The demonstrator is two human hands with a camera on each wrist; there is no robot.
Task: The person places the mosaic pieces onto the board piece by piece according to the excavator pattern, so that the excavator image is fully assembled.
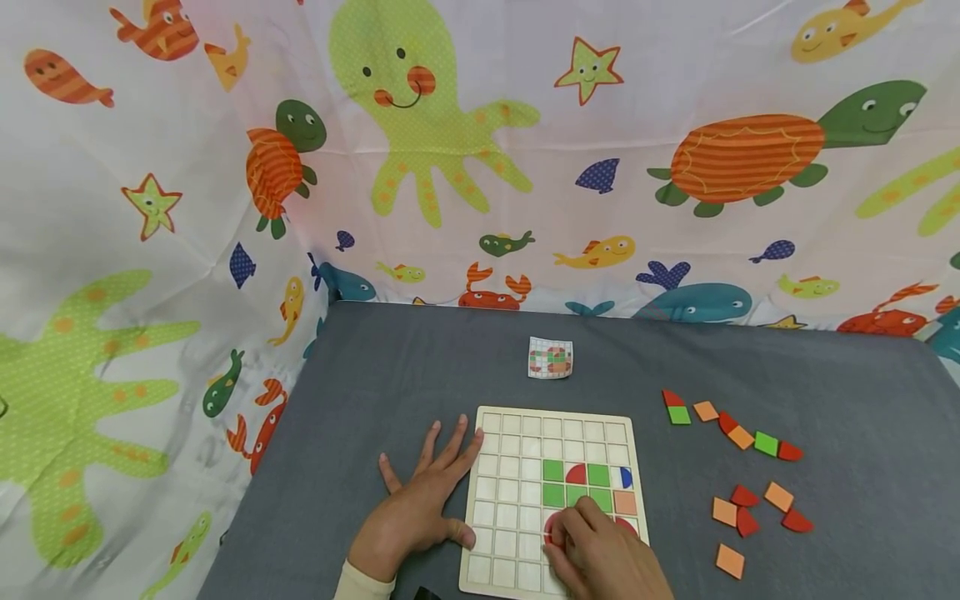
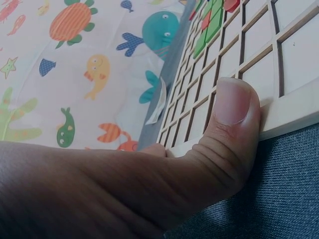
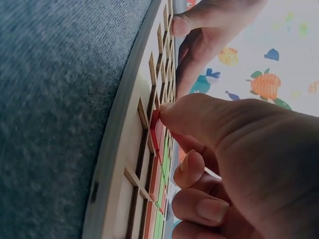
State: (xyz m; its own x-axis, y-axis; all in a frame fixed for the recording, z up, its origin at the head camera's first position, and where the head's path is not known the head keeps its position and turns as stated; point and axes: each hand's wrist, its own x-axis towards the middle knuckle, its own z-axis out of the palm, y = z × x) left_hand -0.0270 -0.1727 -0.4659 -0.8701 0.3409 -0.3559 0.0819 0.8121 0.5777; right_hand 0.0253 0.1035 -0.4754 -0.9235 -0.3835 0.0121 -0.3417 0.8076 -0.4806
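A wooden grid board lies on the cloth, with green, red and orange tiles in its right part. My left hand rests at the board's left edge, fingers spread flat. Its thumb touches the frame in the left wrist view. Over the board's lower right, my right hand pinches a red tile between thumb and finger. That tile sits tilted at a grid cell, partly covered by the thumb. Beyond it, a green tile and a red quarter-round tile lie in their cells.
Right of the board lie loose tiles: orange squares, red quarter-rounds and green squares. A small printed pattern card lies behind the board. A sea-animal curtain borders the grey cloth at back and left.
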